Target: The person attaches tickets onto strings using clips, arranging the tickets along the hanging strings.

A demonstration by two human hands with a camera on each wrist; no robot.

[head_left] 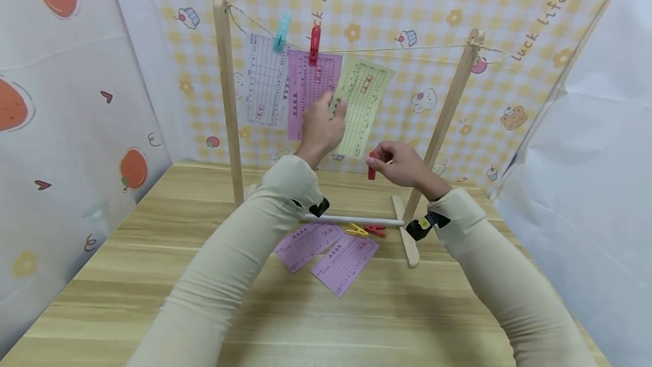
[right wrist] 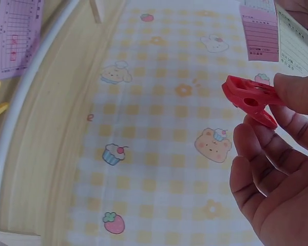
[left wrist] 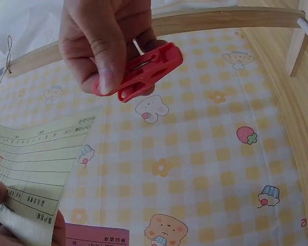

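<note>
My left hand (head_left: pixel 324 124) pinches a yellow printed slip (head_left: pixel 365 101) by its left side, its top edge close under the string (head_left: pixel 397 49). In my right hand (head_left: pixel 402 163), below and right of that slip, a red clothespin (right wrist: pixel 249 96) is pinched between thumb and fingers. Left of the yellow slip a pink slip (head_left: pixel 301 81) hangs from the string under a red clothespin (head_left: pixel 315 44), partly covered by my left hand. Further left a white slip (head_left: pixel 265 81) hangs under a teal clothespin (head_left: pixel 282 33).
Two wooden posts (head_left: pixel 227 95) hold the string, with a white rod (head_left: pixel 367 220) low between them. On the wooden table (head_left: pixel 153 276) lie two pink slips (head_left: pixel 346 265), a yellow clothespin (head_left: pixel 357 230) and a red clothespin (head_left: pixel 376 230). A patterned cloth (head_left: pixel 428 21) stands behind.
</note>
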